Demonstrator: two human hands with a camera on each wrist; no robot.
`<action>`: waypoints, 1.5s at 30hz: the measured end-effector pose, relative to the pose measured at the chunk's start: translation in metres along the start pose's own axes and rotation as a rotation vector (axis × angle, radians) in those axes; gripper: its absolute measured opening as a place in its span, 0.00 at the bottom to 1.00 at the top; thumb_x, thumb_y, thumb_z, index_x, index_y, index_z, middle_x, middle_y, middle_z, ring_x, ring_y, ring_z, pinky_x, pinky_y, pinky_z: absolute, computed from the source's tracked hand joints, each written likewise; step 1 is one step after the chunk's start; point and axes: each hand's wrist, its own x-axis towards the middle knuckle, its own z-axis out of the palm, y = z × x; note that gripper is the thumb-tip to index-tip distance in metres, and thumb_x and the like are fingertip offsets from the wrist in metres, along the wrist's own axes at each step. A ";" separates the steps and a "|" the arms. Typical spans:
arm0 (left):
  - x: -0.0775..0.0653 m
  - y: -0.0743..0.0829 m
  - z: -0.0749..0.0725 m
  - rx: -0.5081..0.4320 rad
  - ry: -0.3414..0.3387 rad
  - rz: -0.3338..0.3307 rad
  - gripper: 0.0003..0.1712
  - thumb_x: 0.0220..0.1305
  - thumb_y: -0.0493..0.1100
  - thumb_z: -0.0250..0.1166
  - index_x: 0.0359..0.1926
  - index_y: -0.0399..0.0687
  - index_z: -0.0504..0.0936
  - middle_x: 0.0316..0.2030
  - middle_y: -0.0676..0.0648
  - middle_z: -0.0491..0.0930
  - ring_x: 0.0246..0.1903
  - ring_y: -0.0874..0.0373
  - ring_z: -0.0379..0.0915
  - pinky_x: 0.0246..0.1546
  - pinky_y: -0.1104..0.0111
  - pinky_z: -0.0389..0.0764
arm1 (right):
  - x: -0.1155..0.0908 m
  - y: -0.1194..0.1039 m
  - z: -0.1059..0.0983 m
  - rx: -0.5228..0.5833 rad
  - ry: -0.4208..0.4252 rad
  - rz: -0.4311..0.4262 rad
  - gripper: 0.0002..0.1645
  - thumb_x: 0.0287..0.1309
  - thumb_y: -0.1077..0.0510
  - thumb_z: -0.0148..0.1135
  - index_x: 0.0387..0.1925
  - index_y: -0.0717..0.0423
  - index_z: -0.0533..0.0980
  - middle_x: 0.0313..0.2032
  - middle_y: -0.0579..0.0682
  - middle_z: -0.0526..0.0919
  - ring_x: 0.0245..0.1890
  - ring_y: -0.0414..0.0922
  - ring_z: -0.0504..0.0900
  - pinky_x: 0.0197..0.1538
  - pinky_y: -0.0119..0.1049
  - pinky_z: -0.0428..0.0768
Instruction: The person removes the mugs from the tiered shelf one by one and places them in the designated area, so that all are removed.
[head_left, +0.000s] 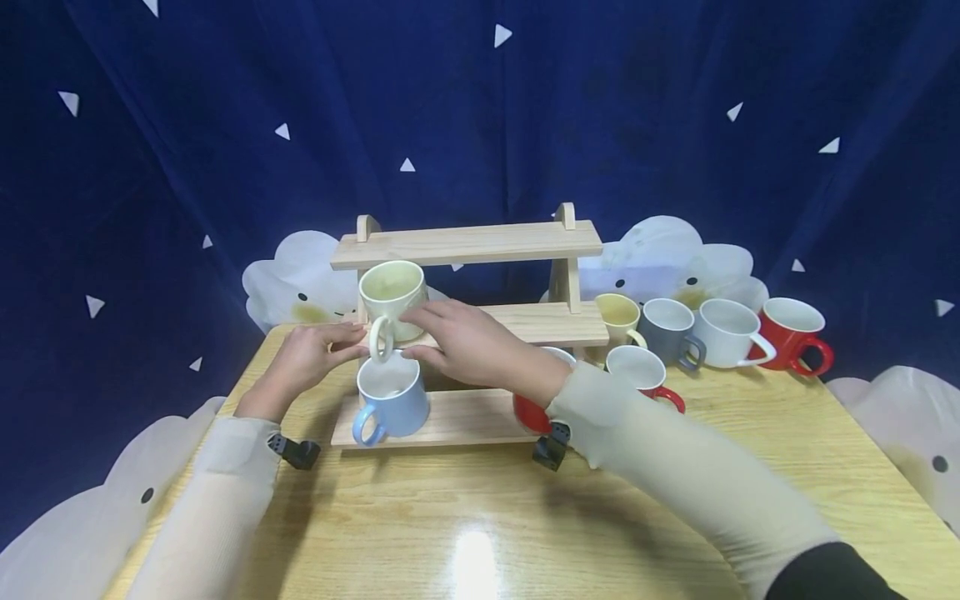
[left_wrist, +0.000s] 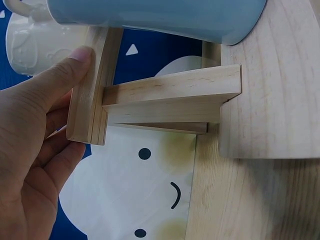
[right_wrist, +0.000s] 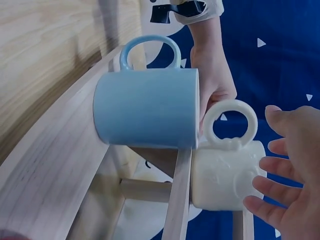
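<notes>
A cream mug [head_left: 393, 293] with a ring handle and raised patterns stands at the left end of the middle shelf of a wooden rack [head_left: 517, 323]. My right hand [head_left: 480, 343] is beside this mug, its fingers spread and fingertips close to its wall in the right wrist view. With thumb and fingers on either side, my left hand [left_wrist: 35, 125] pinches the left end of the middle shelf board [left_wrist: 90, 95]. Just below, a light blue mug [head_left: 393, 400] stands upright on the bottom shelf, handle toward the front left.
A red mug [head_left: 531, 412] on the bottom shelf is partly hidden by my right forearm. To the rack's right on the table [head_left: 420, 517] stand a yellow mug [head_left: 618, 315], a grey one [head_left: 664, 332], a white one [head_left: 726, 333] and several with red. The top shelf [head_left: 465, 243] overhangs behind.
</notes>
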 end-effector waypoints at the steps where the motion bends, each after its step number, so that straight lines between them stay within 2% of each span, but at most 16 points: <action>1: 0.000 0.000 0.000 -0.002 0.000 -0.001 0.21 0.57 0.51 0.73 0.50 0.46 0.86 0.52 0.40 0.81 0.54 0.41 0.77 0.56 0.45 0.73 | 0.002 -0.001 0.001 0.004 0.003 -0.006 0.29 0.68 0.40 0.56 0.62 0.51 0.73 0.59 0.47 0.77 0.60 0.44 0.74 0.63 0.40 0.72; 5: 0.000 0.000 0.000 -0.006 0.000 0.004 0.21 0.58 0.51 0.72 0.50 0.46 0.86 0.52 0.40 0.81 0.54 0.41 0.77 0.55 0.45 0.74 | 0.009 -0.006 0.007 -0.009 0.007 -0.016 0.29 0.68 0.40 0.56 0.63 0.50 0.73 0.60 0.46 0.77 0.60 0.44 0.74 0.63 0.40 0.72; 9: -0.001 0.000 0.001 0.001 0.003 0.011 0.21 0.58 0.50 0.72 0.50 0.45 0.86 0.51 0.40 0.81 0.54 0.41 0.77 0.55 0.45 0.74 | 0.016 -0.010 0.013 -0.070 0.006 -0.023 0.30 0.68 0.39 0.55 0.64 0.49 0.72 0.60 0.47 0.76 0.59 0.44 0.75 0.63 0.40 0.72; 16: 0.000 -0.001 0.001 0.015 -0.004 0.008 0.21 0.59 0.50 0.72 0.50 0.45 0.85 0.51 0.40 0.81 0.54 0.41 0.77 0.55 0.45 0.74 | 0.025 -0.018 0.020 -0.158 -0.004 0.003 0.31 0.69 0.37 0.51 0.66 0.47 0.71 0.58 0.49 0.76 0.53 0.46 0.78 0.52 0.41 0.79; 26: -0.001 -0.004 0.000 0.007 0.010 0.023 0.23 0.59 0.50 0.71 0.53 0.43 0.84 0.52 0.41 0.81 0.51 0.42 0.79 0.49 0.47 0.78 | 0.035 -0.022 0.031 -0.154 0.054 0.059 0.30 0.68 0.34 0.49 0.63 0.43 0.73 0.55 0.45 0.77 0.49 0.44 0.80 0.44 0.40 0.81; 31: -0.001 -0.003 0.001 -0.001 0.018 0.035 0.22 0.59 0.48 0.72 0.52 0.43 0.84 0.52 0.41 0.81 0.50 0.42 0.80 0.48 0.47 0.79 | 0.034 -0.021 0.033 -0.154 0.052 0.081 0.31 0.68 0.32 0.48 0.63 0.43 0.73 0.54 0.45 0.76 0.49 0.43 0.80 0.44 0.40 0.81; 37: 0.000 -0.003 0.002 0.003 0.018 0.027 0.21 0.58 0.49 0.72 0.49 0.43 0.86 0.50 0.40 0.82 0.53 0.41 0.77 0.52 0.47 0.76 | 0.028 -0.016 0.032 -0.150 0.106 0.079 0.28 0.66 0.34 0.53 0.59 0.43 0.76 0.53 0.45 0.79 0.49 0.44 0.80 0.44 0.41 0.82; 45: 0.000 -0.003 0.002 -0.001 0.024 0.021 0.21 0.58 0.51 0.73 0.48 0.43 0.86 0.50 0.40 0.82 0.54 0.41 0.77 0.53 0.46 0.75 | 0.021 -0.010 0.028 -0.138 0.109 0.123 0.24 0.68 0.37 0.53 0.56 0.45 0.76 0.49 0.45 0.79 0.44 0.43 0.80 0.41 0.39 0.81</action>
